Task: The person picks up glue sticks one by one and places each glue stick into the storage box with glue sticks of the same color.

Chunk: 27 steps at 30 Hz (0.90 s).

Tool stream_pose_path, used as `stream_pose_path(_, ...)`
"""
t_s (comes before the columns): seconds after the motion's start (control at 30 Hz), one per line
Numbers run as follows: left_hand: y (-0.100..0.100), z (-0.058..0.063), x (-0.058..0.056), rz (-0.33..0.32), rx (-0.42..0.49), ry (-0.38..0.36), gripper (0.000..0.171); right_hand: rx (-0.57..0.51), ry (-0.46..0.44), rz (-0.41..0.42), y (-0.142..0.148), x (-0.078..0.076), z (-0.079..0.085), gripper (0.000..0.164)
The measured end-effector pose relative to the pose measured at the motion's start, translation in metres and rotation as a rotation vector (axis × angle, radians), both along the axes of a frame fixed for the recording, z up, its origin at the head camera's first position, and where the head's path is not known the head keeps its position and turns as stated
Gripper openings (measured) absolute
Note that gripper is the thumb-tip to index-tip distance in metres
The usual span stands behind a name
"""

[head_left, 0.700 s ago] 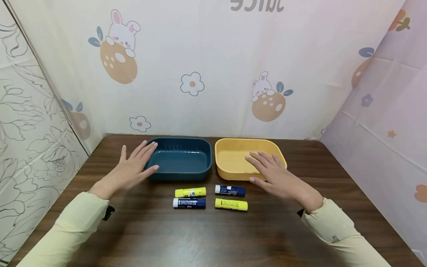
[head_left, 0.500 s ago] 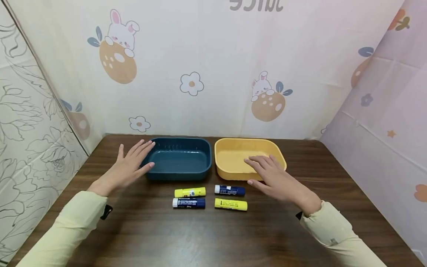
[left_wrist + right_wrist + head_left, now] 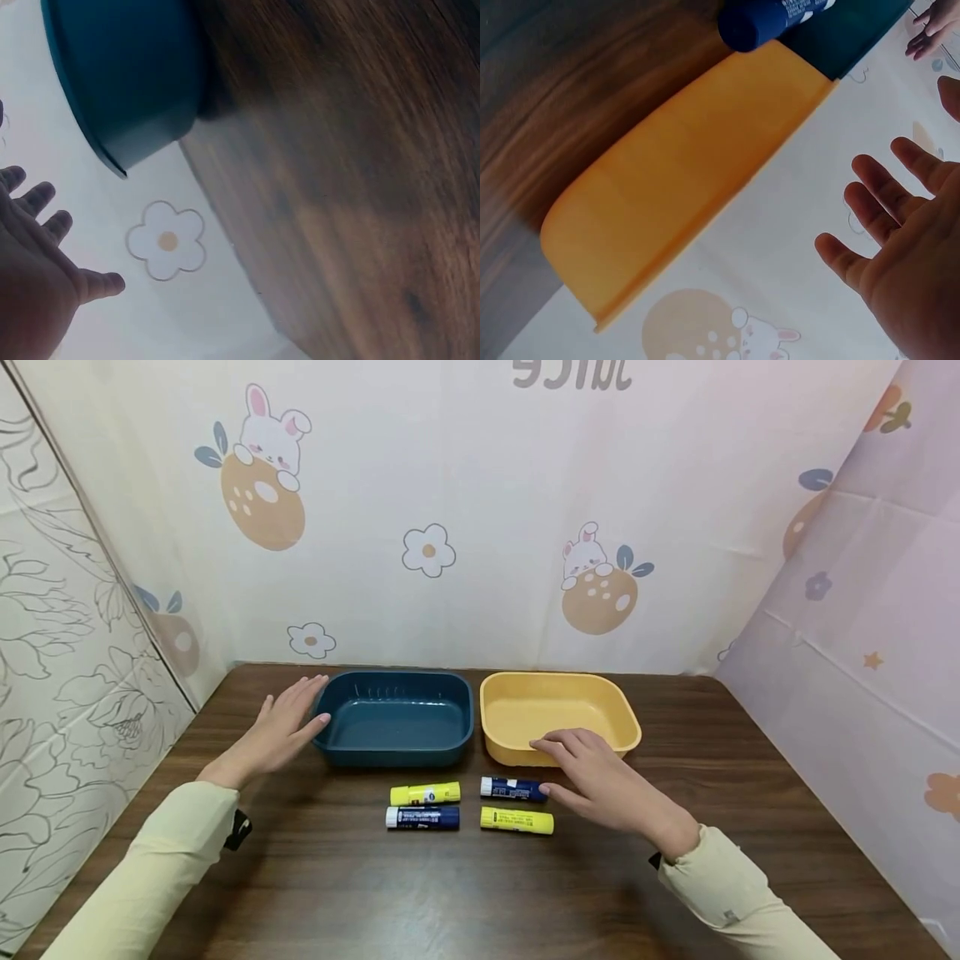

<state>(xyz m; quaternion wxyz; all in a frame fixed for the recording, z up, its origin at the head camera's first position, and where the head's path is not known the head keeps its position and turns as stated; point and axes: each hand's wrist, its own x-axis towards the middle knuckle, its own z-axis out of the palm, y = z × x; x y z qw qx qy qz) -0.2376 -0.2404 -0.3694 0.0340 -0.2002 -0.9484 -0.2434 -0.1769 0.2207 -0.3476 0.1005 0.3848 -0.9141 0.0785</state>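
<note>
My left hand (image 3: 270, 732) hovers at the left side of the dark blue tray (image 3: 401, 756), fingers extended and holding nothing. Over the front edge of the yellow tray (image 3: 517, 752) is my right hand (image 3: 603, 783), its fingers loosely spread and empty. Its thumb tip is by the right end of a dark blue glue stick (image 3: 506, 788); whether they touch I cannot tell. A yellow glue stick (image 3: 517, 820) lies just in front of that one. To the left lie another yellow glue stick (image 3: 425, 793) and a blue glue stick with a white cap (image 3: 422, 817).
Both trays stand side by side at the back of the brown wooden table (image 3: 420, 893), near a patterned curtain (image 3: 495, 468). Another curtain (image 3: 840, 693) hangs on the right, and a floral panel (image 3: 75, 610) is on the left.
My right hand has come down and left, from over the yellow tray toward the blue glue stick. My left hand has drawn back slightly left from the blue tray. The glue sticks stay put.
</note>
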Motion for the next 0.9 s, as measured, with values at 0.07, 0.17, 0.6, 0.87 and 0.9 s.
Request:
stream_pose_path(0.07, -0.002, -0.002, -0.002, 0.010, 0.014, -0.015, 0.063, -0.001, -0.005, 0.005, -0.001, 0.001, -0.002, 0.052)
stream_pose_path(0.17, -0.006, -0.006, -0.006, 0.024, 0.037, -0.040, 0.064, 0.004, -0.007, 0.012, -0.003, 0.003, -0.007, 0.051)
stream_pose_path(0.6, -0.016, -0.021, -0.019, 0.030, 0.109, -0.060, 0.062, 0.054, -0.082, 0.014, -0.012, 0.007, -0.019, 0.046)
stream_pose_path(0.87, -0.023, -0.028, -0.029, 0.051, 0.122, -0.092, 0.060, 0.085, -0.120, 0.023, -0.016, 0.007, -0.025, 0.044)
stream_pose_path(0.9, -0.024, -0.029, -0.030, 0.055, 0.122, -0.101, 0.060, 0.093, -0.120, 0.025, -0.017, 0.007, -0.025, 0.043)
